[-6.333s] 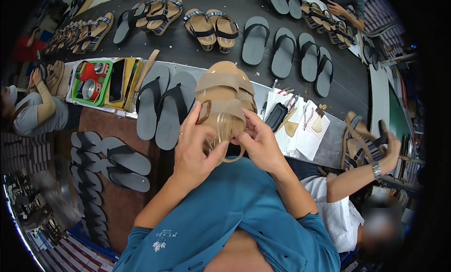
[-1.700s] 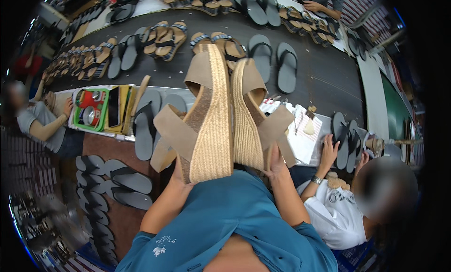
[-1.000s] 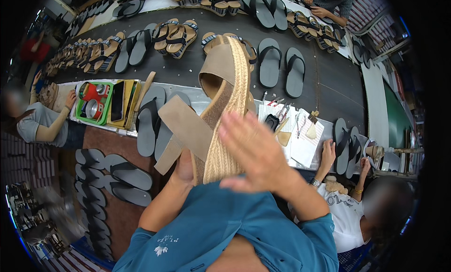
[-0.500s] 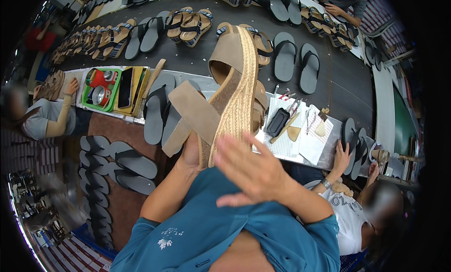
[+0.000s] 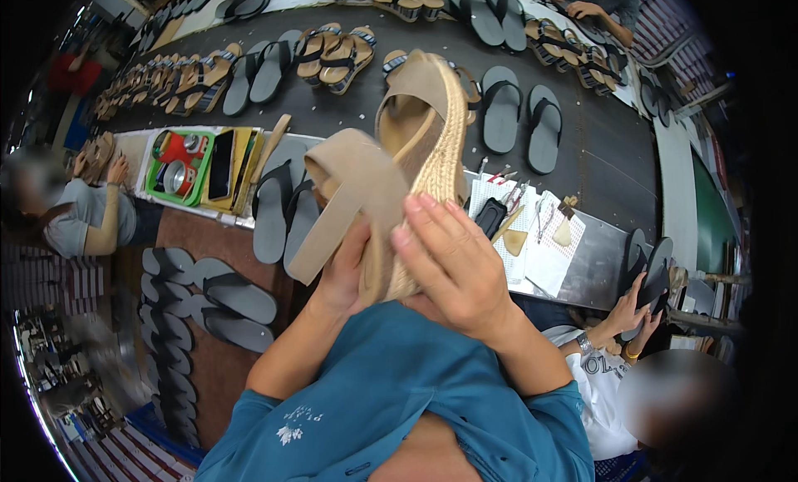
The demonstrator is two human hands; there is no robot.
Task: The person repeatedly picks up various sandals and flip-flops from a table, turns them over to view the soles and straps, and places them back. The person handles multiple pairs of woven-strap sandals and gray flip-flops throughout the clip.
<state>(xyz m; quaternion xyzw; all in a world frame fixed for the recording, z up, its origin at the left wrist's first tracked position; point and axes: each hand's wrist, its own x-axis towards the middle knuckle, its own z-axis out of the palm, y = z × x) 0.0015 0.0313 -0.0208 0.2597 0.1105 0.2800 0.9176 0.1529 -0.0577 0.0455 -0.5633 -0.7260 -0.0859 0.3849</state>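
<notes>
Starting at the left edge: a co-worker in grey, hands up by some tan sandals. Next along, a green tray with red and silver tins, then a dark phone on yellow folders, a wooden stick aslant just beside. Nearer on the left, a long overlapping row of grey flip-flops on a reddish-brown surface. Further right, a black-strapped pair on the metal bench, partly blocked by a raised wedge sandal. And there, dead centre, that taupe sandal, tilted, over the bench's near edge, woven side to the right. Left hand gripping low at the heel end, some fingers hidden behind straps. Right hand laid against the woven wedge, fingers nearly straight and close together, masking its lower part. Beyond, on the far dark worktop, striped sandals half covered; to their right, two grey slippers in plain sight. Then white sheets under a black case and slim tools. Rightmost, a co-worker in white, hands at a dark flip-flop.
</notes>
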